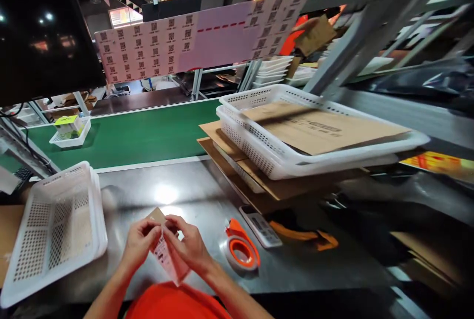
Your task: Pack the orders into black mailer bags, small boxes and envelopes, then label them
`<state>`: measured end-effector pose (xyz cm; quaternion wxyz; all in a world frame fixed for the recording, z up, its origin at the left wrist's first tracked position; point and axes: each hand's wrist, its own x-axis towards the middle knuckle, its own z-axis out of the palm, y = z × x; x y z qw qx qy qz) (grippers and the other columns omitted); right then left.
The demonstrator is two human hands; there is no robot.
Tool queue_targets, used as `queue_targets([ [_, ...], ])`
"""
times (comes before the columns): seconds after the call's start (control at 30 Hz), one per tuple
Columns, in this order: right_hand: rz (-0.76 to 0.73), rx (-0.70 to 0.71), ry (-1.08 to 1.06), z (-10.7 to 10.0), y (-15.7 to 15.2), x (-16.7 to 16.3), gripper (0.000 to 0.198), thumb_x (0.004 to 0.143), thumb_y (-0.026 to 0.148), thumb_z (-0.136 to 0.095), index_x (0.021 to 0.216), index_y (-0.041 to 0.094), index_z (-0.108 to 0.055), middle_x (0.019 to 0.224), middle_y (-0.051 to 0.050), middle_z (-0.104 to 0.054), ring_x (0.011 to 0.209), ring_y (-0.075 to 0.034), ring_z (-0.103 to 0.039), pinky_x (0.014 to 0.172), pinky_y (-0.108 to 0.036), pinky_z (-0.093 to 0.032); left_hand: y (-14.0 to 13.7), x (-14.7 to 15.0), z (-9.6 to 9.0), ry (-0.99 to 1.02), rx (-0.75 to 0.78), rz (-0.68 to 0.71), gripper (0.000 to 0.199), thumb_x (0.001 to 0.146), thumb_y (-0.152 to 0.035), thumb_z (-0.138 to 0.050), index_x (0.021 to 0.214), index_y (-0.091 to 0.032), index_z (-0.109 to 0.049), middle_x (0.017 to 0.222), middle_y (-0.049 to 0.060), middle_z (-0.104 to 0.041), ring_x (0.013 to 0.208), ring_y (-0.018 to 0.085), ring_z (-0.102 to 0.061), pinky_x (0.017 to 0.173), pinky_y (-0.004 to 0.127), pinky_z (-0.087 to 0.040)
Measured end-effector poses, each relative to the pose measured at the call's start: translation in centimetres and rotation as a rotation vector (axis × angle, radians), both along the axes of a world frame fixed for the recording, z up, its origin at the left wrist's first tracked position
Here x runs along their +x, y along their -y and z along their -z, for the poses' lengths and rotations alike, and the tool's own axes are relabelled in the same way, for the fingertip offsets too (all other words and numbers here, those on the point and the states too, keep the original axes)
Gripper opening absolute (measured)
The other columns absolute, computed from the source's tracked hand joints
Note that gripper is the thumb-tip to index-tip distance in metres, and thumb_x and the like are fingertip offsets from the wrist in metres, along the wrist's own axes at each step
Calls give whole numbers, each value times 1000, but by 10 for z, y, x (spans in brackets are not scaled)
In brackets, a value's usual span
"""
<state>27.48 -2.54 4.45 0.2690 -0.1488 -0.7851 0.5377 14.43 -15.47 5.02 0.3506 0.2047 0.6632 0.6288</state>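
Just above the metal table (129,188), both hands are close together in front of my body. My left hand (137,244) pinches a pink printed paper slip (165,258) near its upper edge. On the other side of that slip, my right hand (189,243) is closed with thumb and fingers on it. The slip hangs down, folded at a slant, towards my red clothing. A small flat brown piece (157,215) sticks up between the fingertips; whether it is joined to the slip I cannot tell. To the right lies an orange tape dispenser (242,250) with a roll of clear tape.
A phone-like device (261,226) and an orange-handled tool (303,234) lie right of the tape. Stacked white baskets (266,153) with cardboard stand at right, more baskets (55,225) at left. A green conveyor belt (148,134) carries a small basket (70,139). A QR-code board (207,35) hangs above.
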Motion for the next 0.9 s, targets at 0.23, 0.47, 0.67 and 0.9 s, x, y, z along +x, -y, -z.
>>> queue_targets([
  [0.23, -145, 262, -116, 2, -9, 5, 24, 105, 32, -57, 108, 27, -80, 97, -6, -84, 85, -23, -78, 79, -36, -62, 2, 10, 8, -111, -13, 47, 35, 79, -54, -80, 84, -20, -83, 84, 10, -80, 79, 26, -70, 77, 37, -58],
  [0.47, -170, 563, -78, 17, -16, 4, 28, 107, 31, -53, 115, 30, -80, 94, -7, -84, 80, -27, -78, 70, -38, -59, 6, 12, 23, -166, -31, 29, 27, 80, -47, -76, 77, -21, -82, 85, 11, -79, 83, 26, -69, 82, 37, -57],
  [0.67, -208, 683, 3, 20, -18, 5, 31, 111, 30, -45, 108, 23, -75, 95, -8, -83, 81, -23, -77, 71, -34, -56, 6, 15, 41, -61, -46, 20, 36, 73, -58, -82, 72, -22, -81, 80, 12, -78, 78, 29, -69, 81, 43, -59],
  [0.9, -238, 683, 52, 19, -13, 6, 26, 108, 29, -45, 91, 26, -65, 85, -5, -78, 72, -23, -74, 65, -35, -53, 8, 16, 46, 27, -53, -5, 35, 66, -56, -84, 68, -21, -78, 74, 10, -75, 71, 26, -66, 75, 41, -54],
])
